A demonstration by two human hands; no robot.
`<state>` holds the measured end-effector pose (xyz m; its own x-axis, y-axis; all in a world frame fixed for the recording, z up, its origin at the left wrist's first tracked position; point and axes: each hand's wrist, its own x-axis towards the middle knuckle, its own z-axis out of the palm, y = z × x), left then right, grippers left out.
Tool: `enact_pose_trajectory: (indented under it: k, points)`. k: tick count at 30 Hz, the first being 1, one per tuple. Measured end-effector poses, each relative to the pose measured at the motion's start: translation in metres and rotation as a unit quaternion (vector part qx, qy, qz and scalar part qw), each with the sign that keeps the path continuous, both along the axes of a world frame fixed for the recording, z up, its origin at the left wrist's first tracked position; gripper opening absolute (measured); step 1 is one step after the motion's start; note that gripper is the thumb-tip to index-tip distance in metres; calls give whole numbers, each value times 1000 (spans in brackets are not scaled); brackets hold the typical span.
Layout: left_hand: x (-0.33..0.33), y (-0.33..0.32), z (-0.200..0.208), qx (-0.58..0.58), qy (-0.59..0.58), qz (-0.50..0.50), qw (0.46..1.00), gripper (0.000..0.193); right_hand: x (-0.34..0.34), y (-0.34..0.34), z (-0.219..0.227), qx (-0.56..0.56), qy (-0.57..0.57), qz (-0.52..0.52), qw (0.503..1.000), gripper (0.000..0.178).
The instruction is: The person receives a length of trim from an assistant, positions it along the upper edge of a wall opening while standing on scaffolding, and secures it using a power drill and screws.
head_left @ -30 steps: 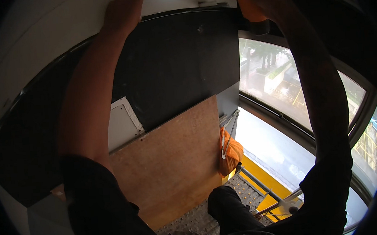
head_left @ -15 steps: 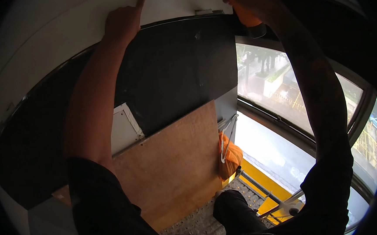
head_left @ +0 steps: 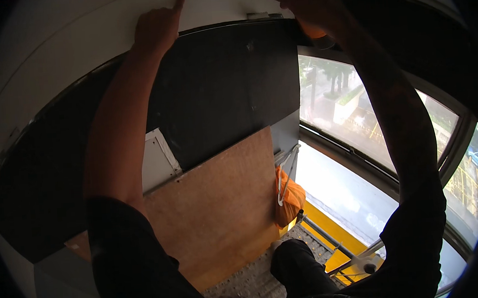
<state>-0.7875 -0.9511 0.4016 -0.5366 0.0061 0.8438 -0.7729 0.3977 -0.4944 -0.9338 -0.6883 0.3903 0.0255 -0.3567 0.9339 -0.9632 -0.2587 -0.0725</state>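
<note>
At the top left, my left hand rests against the white panel, with one digit stretched upward and apart from the others. The remaining fingers are partly out of sight, and no object shows in that hand. My right hand is wrapped around the handle of an orange power tool. The tool's dark base hangs below the hand; its upper body is mostly cut off by the picture's top edge. A small pale strip lies along the panel's lower edge between my hands.
Below the panel is a black wall with a white-framed hatch. A brown board leans there, an orange bag beside it. Windows line the right. Under me are a perforated metal platform and a grey rail.
My right hand has shifted slightly, and the tool's orange upper body now shows at the top edge. My left hand keeps its place on the panel.
</note>
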Motion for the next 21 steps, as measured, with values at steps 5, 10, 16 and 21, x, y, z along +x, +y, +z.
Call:
enact_pose_trajectory:
  k: [5,10,16,21]
  points:
    - [0,-8,2,-2,15,-8,1000,88,13,8,3,39,-123,-33,991,23]
    - [-2,-7,1,6,8,-9,1000,89,2,4,3,16,-69,-19,997,24]
    - [3,-4,0,11,9,4,1000,88,16,13,4,51,-53,-109,991,24]
    - [1,15,4,24,-1,3,1000,80,-30,2,-24,-107,106,-40,988,18]
